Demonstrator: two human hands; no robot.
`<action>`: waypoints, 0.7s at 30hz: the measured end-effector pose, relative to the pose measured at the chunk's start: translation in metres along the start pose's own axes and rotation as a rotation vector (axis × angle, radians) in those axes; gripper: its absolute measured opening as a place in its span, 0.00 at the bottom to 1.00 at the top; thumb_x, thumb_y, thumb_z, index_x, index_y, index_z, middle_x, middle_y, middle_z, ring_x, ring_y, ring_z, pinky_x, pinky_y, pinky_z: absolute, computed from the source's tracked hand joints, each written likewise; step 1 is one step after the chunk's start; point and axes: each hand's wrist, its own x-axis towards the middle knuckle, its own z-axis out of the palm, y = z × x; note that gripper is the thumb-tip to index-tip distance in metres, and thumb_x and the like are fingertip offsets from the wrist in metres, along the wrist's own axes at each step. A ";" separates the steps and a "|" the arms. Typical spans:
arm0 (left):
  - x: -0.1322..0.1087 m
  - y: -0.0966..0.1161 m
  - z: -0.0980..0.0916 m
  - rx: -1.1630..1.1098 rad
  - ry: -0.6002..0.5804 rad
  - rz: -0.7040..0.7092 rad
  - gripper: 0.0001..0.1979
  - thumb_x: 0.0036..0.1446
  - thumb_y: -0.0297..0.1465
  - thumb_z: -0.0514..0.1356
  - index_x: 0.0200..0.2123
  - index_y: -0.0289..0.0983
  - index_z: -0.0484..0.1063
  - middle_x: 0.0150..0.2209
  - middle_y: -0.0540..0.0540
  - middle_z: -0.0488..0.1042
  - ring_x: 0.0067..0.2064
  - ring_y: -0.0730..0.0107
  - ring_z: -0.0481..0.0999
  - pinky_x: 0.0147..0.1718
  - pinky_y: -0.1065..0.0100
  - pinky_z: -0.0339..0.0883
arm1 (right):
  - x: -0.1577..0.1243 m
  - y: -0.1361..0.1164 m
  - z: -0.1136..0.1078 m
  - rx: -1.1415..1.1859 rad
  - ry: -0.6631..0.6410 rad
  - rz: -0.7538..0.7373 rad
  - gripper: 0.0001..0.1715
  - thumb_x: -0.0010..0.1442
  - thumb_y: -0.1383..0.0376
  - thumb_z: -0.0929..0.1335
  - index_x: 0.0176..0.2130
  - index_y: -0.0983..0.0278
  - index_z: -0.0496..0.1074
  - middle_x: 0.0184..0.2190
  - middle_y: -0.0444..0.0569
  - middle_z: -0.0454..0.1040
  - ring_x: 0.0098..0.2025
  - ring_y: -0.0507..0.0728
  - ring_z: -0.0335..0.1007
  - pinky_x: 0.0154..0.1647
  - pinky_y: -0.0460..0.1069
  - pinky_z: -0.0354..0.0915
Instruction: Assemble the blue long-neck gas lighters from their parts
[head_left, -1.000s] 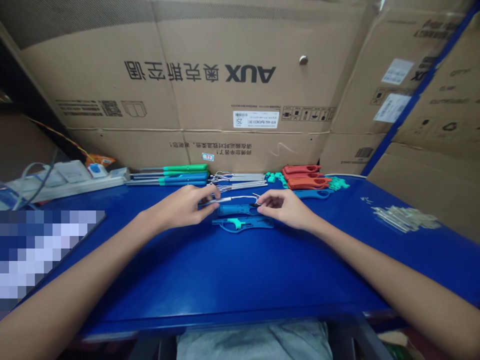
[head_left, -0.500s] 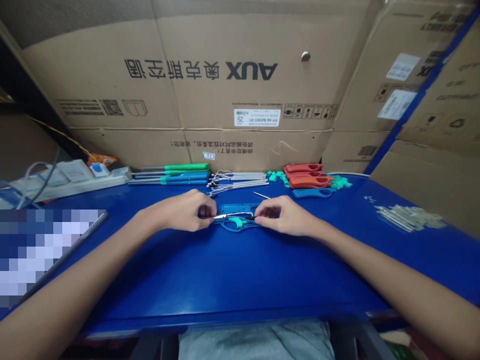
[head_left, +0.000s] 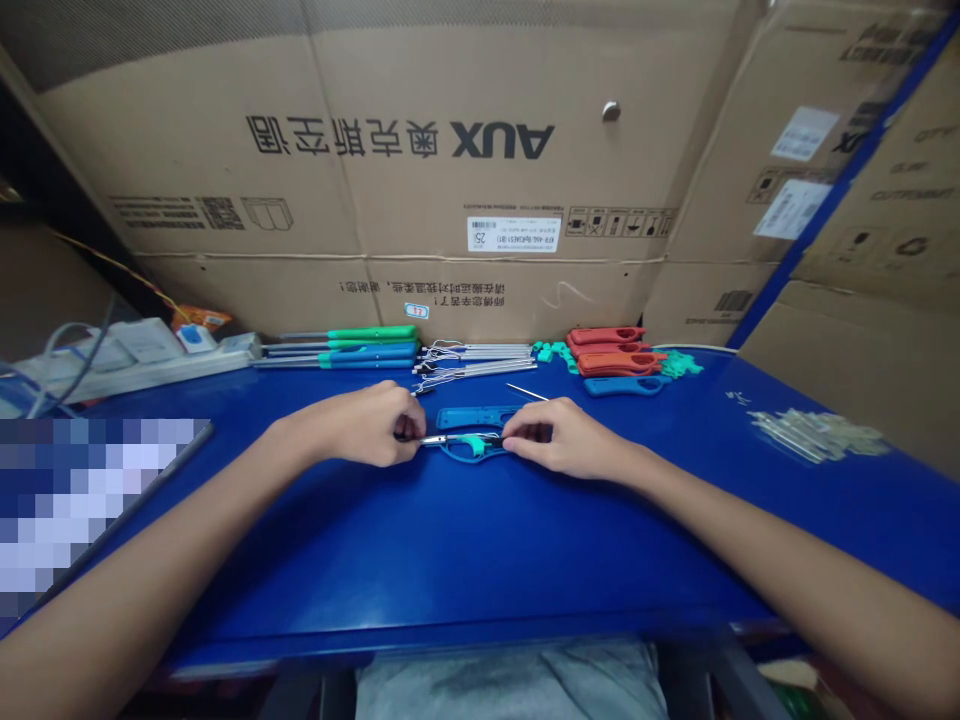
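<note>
Fingers pinched, my left hand (head_left: 386,425) grips a thin silver metal tube (head_left: 433,440). My right hand (head_left: 559,437) has thumb and fingertips closed on a small black part (head_left: 491,443) at the other end of a white wire (head_left: 480,435). Both lie over a blue lighter-handle half (head_left: 466,457), whose looped trigger guard faces me. A turquoise trigger piece (head_left: 472,443) sits in this half. Just behind it lies a second blue handle half (head_left: 474,417), its inner side up. My fingers hide both ends of the assembly.
Finished-looking long lighters (head_left: 371,345) lie at the back left. Wired metal tubes (head_left: 480,365), turquoise pieces (head_left: 553,352), red handles (head_left: 607,350) and a blue handle (head_left: 626,386) line the cardboard wall (head_left: 420,200). Clear plastic pieces (head_left: 817,435) lie right; a power strip (head_left: 165,365) is left.
Both hands have shifted slightly toward me, bringing the metal tube and black part down over the nearer handle half. The wire now lies closer to the turquoise trigger.
</note>
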 end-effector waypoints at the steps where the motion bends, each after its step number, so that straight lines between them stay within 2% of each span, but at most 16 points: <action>1: 0.000 0.001 0.000 0.014 -0.006 -0.007 0.08 0.47 0.30 0.57 0.27 0.39 0.77 0.27 0.49 0.77 0.27 0.70 0.73 0.29 0.70 0.65 | 0.000 0.000 0.000 -0.006 0.004 -0.001 0.09 0.58 0.63 0.68 0.35 0.65 0.77 0.31 0.48 0.77 0.30 0.52 0.70 0.33 0.46 0.64; 6: 0.004 0.012 0.002 0.053 0.077 -0.002 0.10 0.51 0.35 0.57 0.34 0.39 0.76 0.33 0.47 0.77 0.33 0.67 0.74 0.33 0.69 0.66 | 0.001 -0.002 0.002 -0.026 0.024 0.010 0.08 0.58 0.66 0.67 0.34 0.66 0.76 0.30 0.48 0.77 0.30 0.52 0.70 0.32 0.46 0.64; 12: 0.014 0.027 0.018 0.063 0.180 0.068 0.13 0.58 0.36 0.55 0.40 0.37 0.74 0.38 0.44 0.75 0.40 0.64 0.74 0.40 0.66 0.67 | 0.001 -0.001 0.004 -0.025 0.052 -0.002 0.07 0.56 0.68 0.67 0.35 0.66 0.76 0.30 0.48 0.76 0.29 0.51 0.69 0.32 0.46 0.64; 21: 0.020 0.021 0.035 0.024 0.229 0.097 0.14 0.64 0.34 0.50 0.39 0.37 0.75 0.38 0.45 0.73 0.40 0.66 0.72 0.41 0.66 0.65 | 0.000 0.000 0.004 -0.042 0.057 -0.025 0.06 0.56 0.69 0.67 0.34 0.67 0.75 0.29 0.47 0.76 0.29 0.51 0.69 0.32 0.45 0.64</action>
